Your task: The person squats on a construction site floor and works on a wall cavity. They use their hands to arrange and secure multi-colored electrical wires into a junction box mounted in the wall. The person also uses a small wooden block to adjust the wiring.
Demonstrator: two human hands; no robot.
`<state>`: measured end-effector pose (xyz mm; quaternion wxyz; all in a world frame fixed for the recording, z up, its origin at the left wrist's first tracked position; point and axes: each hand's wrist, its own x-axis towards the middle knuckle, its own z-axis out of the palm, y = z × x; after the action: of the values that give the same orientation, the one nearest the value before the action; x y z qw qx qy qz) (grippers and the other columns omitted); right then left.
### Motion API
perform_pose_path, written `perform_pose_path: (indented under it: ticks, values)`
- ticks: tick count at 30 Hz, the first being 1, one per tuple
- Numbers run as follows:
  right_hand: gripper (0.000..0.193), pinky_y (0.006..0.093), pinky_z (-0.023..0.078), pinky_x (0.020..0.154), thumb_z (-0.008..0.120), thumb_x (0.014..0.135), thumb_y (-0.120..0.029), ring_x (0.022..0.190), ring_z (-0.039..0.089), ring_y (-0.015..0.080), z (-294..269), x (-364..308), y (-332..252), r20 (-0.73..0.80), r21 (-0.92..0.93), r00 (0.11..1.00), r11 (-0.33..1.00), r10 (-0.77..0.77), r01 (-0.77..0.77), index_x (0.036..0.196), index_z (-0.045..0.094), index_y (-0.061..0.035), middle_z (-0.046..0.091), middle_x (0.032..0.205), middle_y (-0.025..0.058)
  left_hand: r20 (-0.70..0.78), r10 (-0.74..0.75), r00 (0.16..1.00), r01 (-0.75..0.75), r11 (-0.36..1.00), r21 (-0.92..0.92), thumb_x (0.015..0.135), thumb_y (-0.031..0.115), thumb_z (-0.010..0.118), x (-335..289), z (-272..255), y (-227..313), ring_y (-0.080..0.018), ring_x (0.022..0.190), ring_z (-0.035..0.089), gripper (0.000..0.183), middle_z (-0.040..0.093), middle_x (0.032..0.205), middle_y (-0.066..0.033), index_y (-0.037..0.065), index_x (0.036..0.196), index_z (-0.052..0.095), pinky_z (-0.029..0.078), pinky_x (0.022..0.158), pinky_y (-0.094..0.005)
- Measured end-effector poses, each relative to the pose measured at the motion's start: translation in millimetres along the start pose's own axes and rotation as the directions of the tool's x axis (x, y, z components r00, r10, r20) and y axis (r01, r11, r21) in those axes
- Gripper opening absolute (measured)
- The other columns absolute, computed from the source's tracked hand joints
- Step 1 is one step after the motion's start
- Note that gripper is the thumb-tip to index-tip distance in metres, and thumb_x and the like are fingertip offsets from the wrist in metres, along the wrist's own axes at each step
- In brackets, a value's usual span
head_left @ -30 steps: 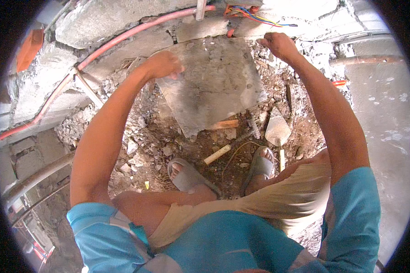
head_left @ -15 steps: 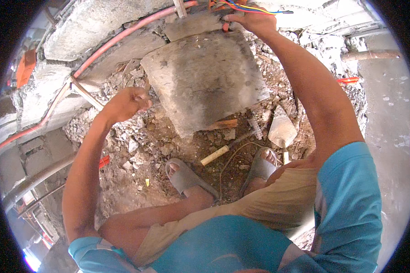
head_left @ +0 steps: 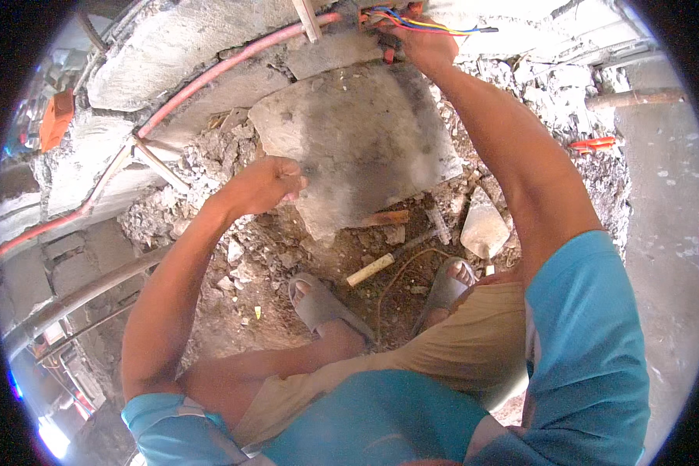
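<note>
Gripping a rough grey concrete slab (head_left: 365,147), both hands: left (head_left: 268,182) lower edge, right (head_left: 423,46) top.

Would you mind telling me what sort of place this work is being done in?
Most likely a building site, indoors or out I cannot tell: broken concrete rubble, a large concrete slab, an orange conduit along the rough wall, and loose coloured wires by the right hand.

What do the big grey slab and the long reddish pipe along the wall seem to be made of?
The grey slab looks like concrete or cement: rough, matt, with broken edges and darker stains. The reddish pipe seems to be plastic conduit: smooth, evenly coloured, and gently curved along the wall. It could also be painted metal; the view does not settle this.
</note>
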<state>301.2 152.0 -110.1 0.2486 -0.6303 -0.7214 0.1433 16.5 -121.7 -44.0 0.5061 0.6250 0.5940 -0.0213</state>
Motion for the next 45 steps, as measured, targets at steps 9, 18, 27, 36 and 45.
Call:
perform_pose_path:
  ticks: [9, 18, 27, 36, 45]
  values:
    - [0.054, 0.0405, 0.057, 0.075, 0.068, 0.085, -0.075, 0.088, 0.078, 0.0251, -29.4, -9.8, 4.2, 0.248, -0.192, 0.958, 0.962, -0.144, 0.195, 0.098, 0.083, -0.0247, 0.08, 0.088, 0.0019, -0.048, -0.012, 0.999, 0.016, 0.996, 0.084, 0.101, 0.035, 0.075, -2.4, 1.1, -4.1, -0.0174, 0.093, 0.071, 0.034, 0.076, 0.092, -0.0075, 0.001, 0.099, 0.074, 0.055, 0.082, -0.0369]
    - [0.073, 0.0484, 0.057, 0.085, 0.066, 0.085, -0.082, 0.102, 0.076, 0.0348, -6.0, 1.4, -3.2, 0.088, 0.047, 0.994, 0.997, 0.061, -0.065, 0.117, 0.079, -0.0176, 0.079, 0.106, 0.0121, 0.049, -0.054, 0.997, 0.059, 0.992, -0.108, 0.099, 0.034, 0.077, 3.8, 18.4, -38.0, -0.0153, 0.085, 0.066, 0.032, 0.073, 0.09, -0.0038, 0.002, 0.097, 0.072, 0.054, 0.079, -0.0342]
    - [0.071, 0.0458, 0.058, 0.09, 0.063, 0.081, -0.089, 0.105, 0.077, 0.03, -34.7, 27.8, -4.1, 0.298, -0.206, 0.954, 0.977, 0.018, 0.046, 0.114, 0.084, -0.0288, 0.081, 0.107, 0.0083, -0.088, 0.047, 0.995, -0.044, 0.998, 0.038, 0.097, 0.041, 0.075, 19.7, 3.3, -7.7, -0.0269, 0.087, 0.07, 0.039, 0.074, 0.09, -0.0167, 0.002, 0.101, 0.074, 0.054, 0.08, -0.0426]
    - [0.076, 0.0447, 0.059, 0.082, 0.061, 0.082, -0.091, 0.097, 0.079, 0.0285, -28.6, 4.8, -7.0, 0.114, -0.143, 0.993, 0.99, 0.036, -0.02, 0.113, 0.083, -0.0251, 0.081, 0.097, 0.0085, -0.125, 0.114, 0.986, -0.118, 0.993, -0.027, 0.098, 0.037, 0.075, 47.5, 0.1, 19.9, -0.0223, 0.084, 0.071, 0.036, 0.074, 0.087, -0.0107, 0.001, 0.094, 0.072, 0.055, 0.079, -0.0398]
    - [0.061, 0.0467, 0.058, 0.092, 0.077, 0.085, -0.066, 0.098, 0.077, 0.0359, -63.8, 55.1, 105.9, 0.546, -0.027, 0.762, 0.902, -0.348, 0.431, 0.102, 0.083, -0.0075, 0.08, 0.104, 0.0203, -0.091, 0.167, 0.982, -0.186, 0.942, -0.281, 0.101, 0.035, 0.07, 126.9, -6.9, 50.4, -0.0172, 0.079, 0.07, 0.033, 0.075, 0.085, -0.0065, 0.004, 0.093, 0.074, 0.056, 0.078, -0.0349]
